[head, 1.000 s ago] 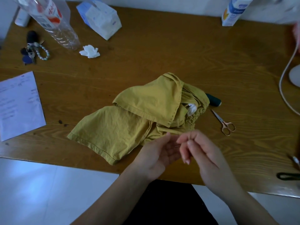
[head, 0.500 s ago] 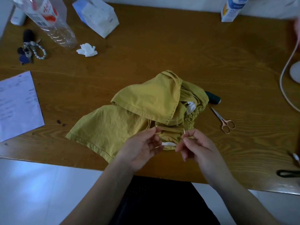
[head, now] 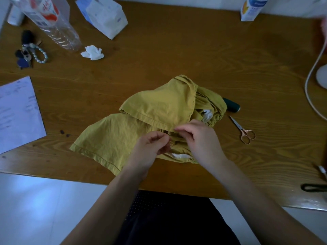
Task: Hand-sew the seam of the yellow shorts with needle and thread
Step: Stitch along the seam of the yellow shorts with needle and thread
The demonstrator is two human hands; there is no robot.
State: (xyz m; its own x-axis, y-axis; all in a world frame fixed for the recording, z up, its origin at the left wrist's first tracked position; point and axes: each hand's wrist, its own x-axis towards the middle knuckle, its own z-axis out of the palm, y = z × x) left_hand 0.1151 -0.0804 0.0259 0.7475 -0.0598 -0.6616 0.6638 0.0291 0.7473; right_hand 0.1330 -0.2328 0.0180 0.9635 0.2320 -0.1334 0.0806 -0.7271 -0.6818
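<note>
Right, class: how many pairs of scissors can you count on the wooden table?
1. The scissors lie on the table right of the yellow shorts, beyond the right hand. More could be hidden under the fabric.

Wooden table [head: 177, 55] bears yellow shorts [head: 123, 135], scissors [head: 243, 131], keys [head: 28, 53], plastic bottle [head: 53, 23], crumpled tissue [head: 92, 52], paper sheet [head: 16, 114].

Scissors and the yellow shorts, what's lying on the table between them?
Nothing: in the head view, only bare wooden table separates the scissors from the yellow shorts. A dark green object lies farther back.
</note>
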